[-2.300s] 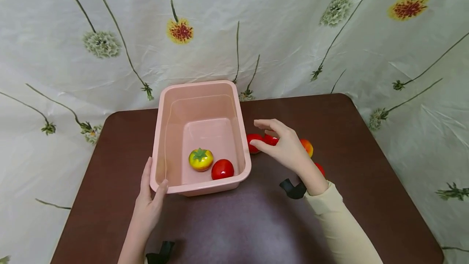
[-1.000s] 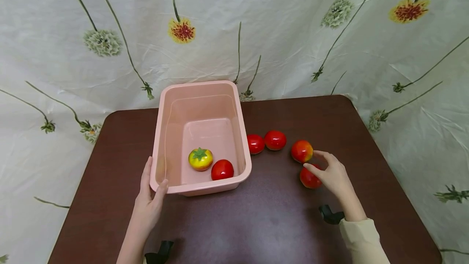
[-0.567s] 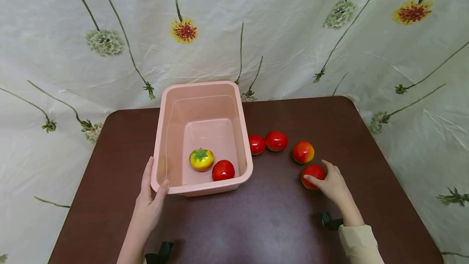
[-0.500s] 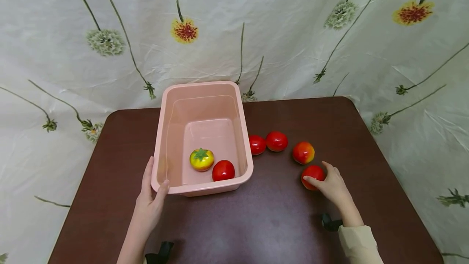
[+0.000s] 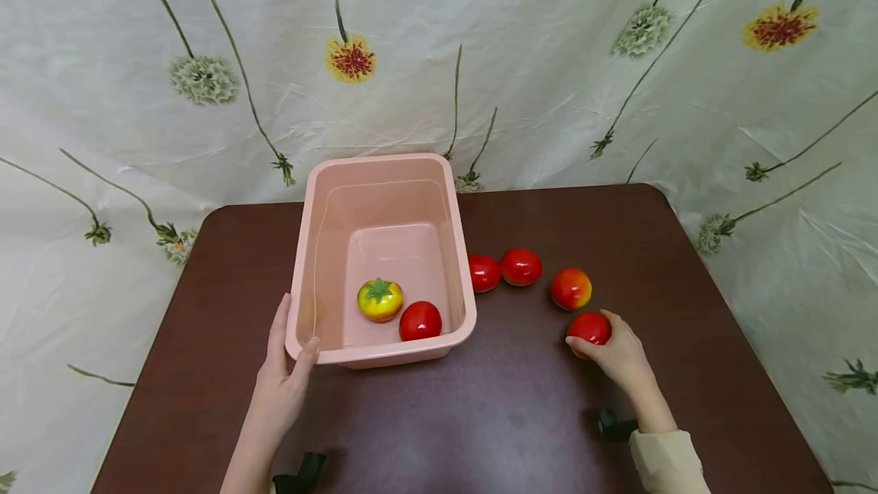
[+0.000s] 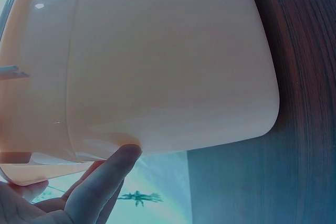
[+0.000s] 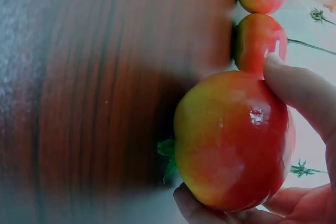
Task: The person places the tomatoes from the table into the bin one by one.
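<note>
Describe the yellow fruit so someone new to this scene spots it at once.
On the dark brown table stands a deep pink bin. Two fruits lie inside, towards its near end; in the head view, the yellow fruit is the left one. Its green star-shaped leaf top faces up, while the red fruit beside it shows no leaves.

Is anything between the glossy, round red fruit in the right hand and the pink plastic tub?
Only the raised right side of the pink plastic tub blocks the glossy, round red fruit; three other reddish fruits lie behind the direct path.
</note>
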### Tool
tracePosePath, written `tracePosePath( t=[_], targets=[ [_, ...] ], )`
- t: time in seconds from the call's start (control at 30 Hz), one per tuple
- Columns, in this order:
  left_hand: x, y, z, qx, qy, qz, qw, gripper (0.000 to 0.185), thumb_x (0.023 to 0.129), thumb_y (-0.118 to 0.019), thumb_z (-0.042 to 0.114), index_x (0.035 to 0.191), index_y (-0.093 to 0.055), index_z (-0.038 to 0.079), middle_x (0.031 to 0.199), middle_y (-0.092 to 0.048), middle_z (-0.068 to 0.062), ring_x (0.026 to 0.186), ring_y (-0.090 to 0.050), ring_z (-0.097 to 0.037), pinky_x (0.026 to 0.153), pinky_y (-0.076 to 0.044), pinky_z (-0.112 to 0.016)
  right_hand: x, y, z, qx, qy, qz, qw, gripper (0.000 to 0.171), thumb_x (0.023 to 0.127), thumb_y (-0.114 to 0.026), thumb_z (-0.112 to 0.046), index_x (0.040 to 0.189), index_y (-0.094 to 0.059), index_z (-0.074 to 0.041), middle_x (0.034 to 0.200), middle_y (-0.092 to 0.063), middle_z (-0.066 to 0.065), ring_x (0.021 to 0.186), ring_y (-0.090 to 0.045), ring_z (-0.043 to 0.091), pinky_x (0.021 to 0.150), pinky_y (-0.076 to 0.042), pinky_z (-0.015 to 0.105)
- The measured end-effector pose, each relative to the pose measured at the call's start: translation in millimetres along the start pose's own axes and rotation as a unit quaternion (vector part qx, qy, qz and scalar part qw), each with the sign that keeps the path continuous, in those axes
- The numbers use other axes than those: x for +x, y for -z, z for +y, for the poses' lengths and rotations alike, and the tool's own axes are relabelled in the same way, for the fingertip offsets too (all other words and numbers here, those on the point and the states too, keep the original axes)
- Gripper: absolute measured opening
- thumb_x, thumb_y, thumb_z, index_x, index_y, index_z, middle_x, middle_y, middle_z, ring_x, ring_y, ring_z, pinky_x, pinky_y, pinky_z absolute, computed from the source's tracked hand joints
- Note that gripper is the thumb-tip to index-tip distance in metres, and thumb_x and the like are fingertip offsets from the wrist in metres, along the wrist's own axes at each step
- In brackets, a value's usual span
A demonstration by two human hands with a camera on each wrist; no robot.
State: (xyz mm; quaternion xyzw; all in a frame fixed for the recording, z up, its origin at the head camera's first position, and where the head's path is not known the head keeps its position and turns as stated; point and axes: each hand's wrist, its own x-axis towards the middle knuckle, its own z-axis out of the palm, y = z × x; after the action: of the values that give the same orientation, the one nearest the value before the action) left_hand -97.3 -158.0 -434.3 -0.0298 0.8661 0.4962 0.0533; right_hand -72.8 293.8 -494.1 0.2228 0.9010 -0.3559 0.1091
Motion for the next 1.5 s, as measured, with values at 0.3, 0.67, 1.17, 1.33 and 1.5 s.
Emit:
tracePosePath(
  t=[0.3, 0.67, 1.17, 1.33, 1.5],
  targets=[
    [0.3, 1.5, 0.5, -0.002, 0.0, -0.007, 1.0, 0.079, 0.101, -0.054, 0.026, 0.159, -0.001, 0.036, 0.165, -0.012, -0.018, 0.144, -0.026, -0.048, 0.109, -0.025, -0.071, -8, 9, -14, 0.027, 0.017, 0.011, 0.999, 0.09, 0.086, -0.073, -0.045, 0.149, -0.03, 0.004, 0.144, -0.041, 0.03, 0.122, -0.046, 0.046, 0.096, -0.048, 0.06],
    [-1.4, 1.9, -1.0, 0.004, 0.0, -0.005, 1.0, 0.079, 0.101, -0.053, 0.028, 0.159, 0.0, 0.036, 0.164, -0.013, -0.019, 0.143, -0.028, -0.048, 0.109, -0.025, -0.071, -13, 29, -64, 0.056, 0.077, 0.021, 0.995, 0.087, 0.085, -0.072, -0.048, 0.152, -0.032, -0.009, 0.149, -0.042, 0.023, 0.126, -0.047, 0.041, 0.098, -0.049, 0.057],
    [-0.7, 0.7, -2.3, -0.006, -0.002, -0.003, 1.0, 0.077, 0.101, -0.053, 0.028, 0.158, -0.003, 0.038, 0.164, -0.016, -0.018, 0.143, -0.029, -0.046, 0.111, -0.026, -0.068, -5, 32, -168, 0.112, 0.178, -0.011, 0.978, 0.081, 0.082, -0.077, -0.041, 0.15, -0.039, -0.019, 0.141, -0.052, 0.011, 0.122, -0.053, 0.031, 0.098, -0.051, 0.049],
    [-0.7, 1.8, -2.2, -0.001, 0.004, -0.006, 1.0, 0.077, 0.101, -0.052, 0.029, 0.158, -0.001, 0.037, 0.164, -0.015, -0.017, 0.143, -0.028, -0.046, 0.111, -0.025, -0.069, -6, 27, -192, 0.118, 0.199, -0.032, 0.972, 0.079, 0.081, -0.078, -0.04, 0.149, -0.041, -0.022, 0.135, -0.056, 0.009, 0.117, -0.056, 0.028, 0.093, -0.054, 0.046],
    [-0.5, 2.3, -2.5, -0.005, 0.007, -0.006, 0.9999, 0.078, 0.101, -0.053, 0.029, 0.158, -0.001, 0.038, 0.165, -0.014, -0.016, 0.144, -0.027, -0.046, 0.111, -0.025, -0.068, -10, 22, -209, 0.114, 0.214, -0.038, 0.969, 0.08, 0.08, -0.078, -0.04, 0.148, -0.041, -0.021, 0.138, -0.054, 0.006, 0.118, -0.056, 0.027, 0.094, -0.054, 0.045]
  ],
)
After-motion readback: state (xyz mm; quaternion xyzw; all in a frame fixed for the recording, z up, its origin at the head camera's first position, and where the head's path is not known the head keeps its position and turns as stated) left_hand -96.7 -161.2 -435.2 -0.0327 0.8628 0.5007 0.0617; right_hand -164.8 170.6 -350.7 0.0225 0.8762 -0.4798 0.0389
